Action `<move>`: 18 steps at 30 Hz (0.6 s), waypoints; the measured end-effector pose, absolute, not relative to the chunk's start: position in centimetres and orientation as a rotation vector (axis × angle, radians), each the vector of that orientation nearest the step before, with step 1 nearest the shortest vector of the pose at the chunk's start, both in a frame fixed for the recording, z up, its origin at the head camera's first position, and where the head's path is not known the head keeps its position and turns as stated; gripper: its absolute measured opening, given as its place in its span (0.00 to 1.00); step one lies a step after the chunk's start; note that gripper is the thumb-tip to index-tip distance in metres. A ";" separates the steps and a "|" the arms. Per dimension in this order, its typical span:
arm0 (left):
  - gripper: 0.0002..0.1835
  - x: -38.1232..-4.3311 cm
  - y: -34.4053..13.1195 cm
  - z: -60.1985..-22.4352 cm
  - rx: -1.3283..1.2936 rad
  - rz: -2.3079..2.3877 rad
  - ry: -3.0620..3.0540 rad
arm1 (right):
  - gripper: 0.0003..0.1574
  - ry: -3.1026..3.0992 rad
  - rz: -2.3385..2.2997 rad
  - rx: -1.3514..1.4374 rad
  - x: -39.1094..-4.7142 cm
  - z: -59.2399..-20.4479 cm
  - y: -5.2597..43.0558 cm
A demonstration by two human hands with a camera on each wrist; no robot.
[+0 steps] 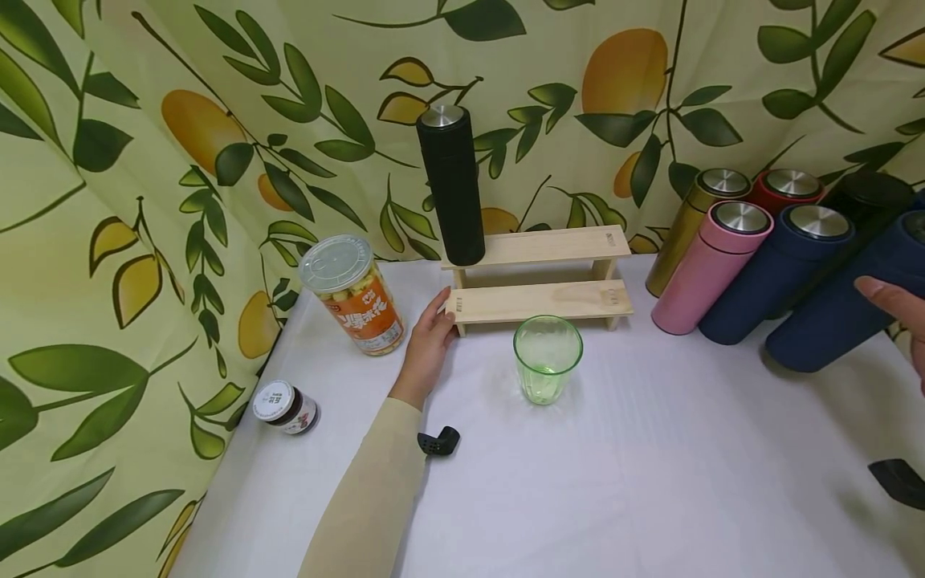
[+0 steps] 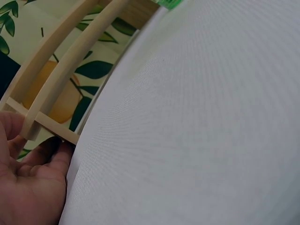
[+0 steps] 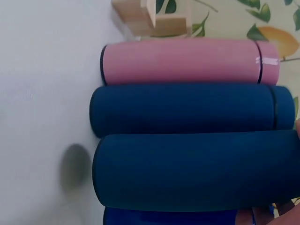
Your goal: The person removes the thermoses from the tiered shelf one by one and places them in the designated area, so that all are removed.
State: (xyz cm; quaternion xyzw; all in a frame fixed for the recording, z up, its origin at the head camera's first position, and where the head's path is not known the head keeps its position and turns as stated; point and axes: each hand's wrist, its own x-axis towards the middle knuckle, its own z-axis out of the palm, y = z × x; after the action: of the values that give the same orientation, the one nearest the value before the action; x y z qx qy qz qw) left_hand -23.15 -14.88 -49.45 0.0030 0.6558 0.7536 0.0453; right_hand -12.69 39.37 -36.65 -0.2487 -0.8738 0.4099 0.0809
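My left hand (image 1: 428, 347) holds the left end of a two-tier wooden rack (image 1: 540, 300). In the left wrist view its thumb is at the shelf end and its fingers curl in beside the rack's leg. A black thermos (image 1: 455, 189) stands on the upper tier at the left. At the far right my right hand (image 1: 903, 309), partly out of view, grips a navy blue thermos (image 1: 831, 321). The right wrist view shows this navy thermos (image 3: 187, 171) beside another blue one, with a shadow apart from its base, so it seems lifted. Its upper end is hidden there.
Pink (image 1: 711, 269), dark blue (image 1: 776, 277), gold (image 1: 694, 233), red (image 1: 788, 189) and black (image 1: 867, 197) thermoses cluster at the right. A green glass (image 1: 547, 361) stands before the rack. Left are a snack tub (image 1: 361, 309) and a small jar (image 1: 289, 408). Patterned curtain (image 1: 289, 144) hangs behind.
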 end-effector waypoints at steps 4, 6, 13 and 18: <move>0.28 -23.2 -14.9 -49.5 0.019 2.305 2.000 | 0.55 -2.558 1.217 -0.734 -13.2 -37.0 39.7; 0.28 -23.2 -14.9 -49.6 0.017 2.299 2.009 | 0.55 -2.501 1.228 -0.749 -13.4 -37.3 39.8; 0.28 -23.2 -14.9 -49.5 0.016 2.295 2.021 | 0.55 -2.372 1.440 -0.698 -14.1 -37.9 39.5; 0.28 -23.2 -14.9 -49.5 0.026 2.297 2.020 | 0.55 -2.318 1.458 -0.626 -14.4 -38.3 39.0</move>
State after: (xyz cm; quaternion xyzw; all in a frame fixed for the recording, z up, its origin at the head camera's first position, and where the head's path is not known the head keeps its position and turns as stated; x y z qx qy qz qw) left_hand -23.18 -14.88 -49.46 0.0086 0.6598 0.7503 0.0412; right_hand -14.39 38.97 -38.33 -0.2198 -0.8138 0.5118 0.1656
